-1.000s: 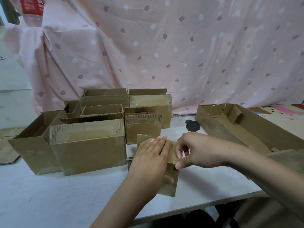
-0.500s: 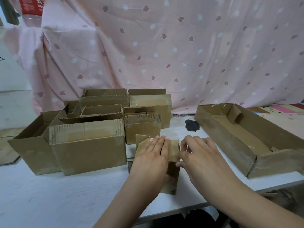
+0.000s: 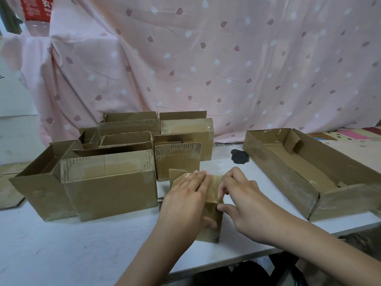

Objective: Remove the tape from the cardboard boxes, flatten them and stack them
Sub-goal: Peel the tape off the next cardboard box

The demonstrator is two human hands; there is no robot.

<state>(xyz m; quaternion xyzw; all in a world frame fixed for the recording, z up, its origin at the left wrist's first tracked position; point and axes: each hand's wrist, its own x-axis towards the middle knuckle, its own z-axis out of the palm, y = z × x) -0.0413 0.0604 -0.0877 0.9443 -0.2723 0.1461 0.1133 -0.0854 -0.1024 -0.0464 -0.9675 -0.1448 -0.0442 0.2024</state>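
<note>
Head view: the left hand (image 3: 186, 205) lies flat on a small box (image 3: 212, 215) on the desk (image 3: 61, 244); the right hand (image 3: 245, 205) pinches tape (image 3: 218, 201) at its top edge.

Brown cardboard boxes (image 3: 109, 182), white table (image 3: 61, 244), pink leaf-and-dot patterned cloth (image 3: 206, 58)

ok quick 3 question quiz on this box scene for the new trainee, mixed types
1. True or false: the left hand lies flat on top of the small cardboard box.
2. What are the right hand's fingertips working at? A) the box's top edge B) the long cardboard tray C) the pink curtain
3. Fill in: the small box stands on the white ____.

Key: 1 true; 2 A; 3 table
</note>
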